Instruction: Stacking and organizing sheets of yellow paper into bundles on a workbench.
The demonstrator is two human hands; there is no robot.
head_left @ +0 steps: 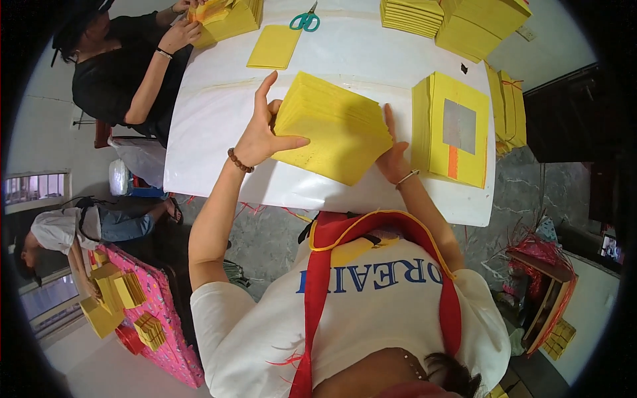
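Two hands frame a thick stack of yellow paper sheets [335,126] at the near edge of the white desk [212,119]. From my remote seat I see the left hand [260,136], a beaded bracelet at its wrist, clasping the stack's left side: the thumb lies across the top corner and the fingers stand up behind it, so the grip holds the sheets. The right hand [393,154], with a thin bangle, presses flat against the stack's right edge, fingers extended rather than curled. The stack sits tilted, its left side lifted off the desk.

Just right of it lies a second yellow stack [451,129] whose top sheet bears a silver square and an orange strip. Farther back I see a single yellow packet [275,46], green-handled scissors [305,20] and more yellow piles [458,20] along the far edge.

No box or tray shows on the desk; the paper lies loose in piles. At the far left corner, another person [119,66] in black handles a yellow bundle [222,18]. On the floor to the left, a pink mat [159,312] carries smaller yellow stacks.
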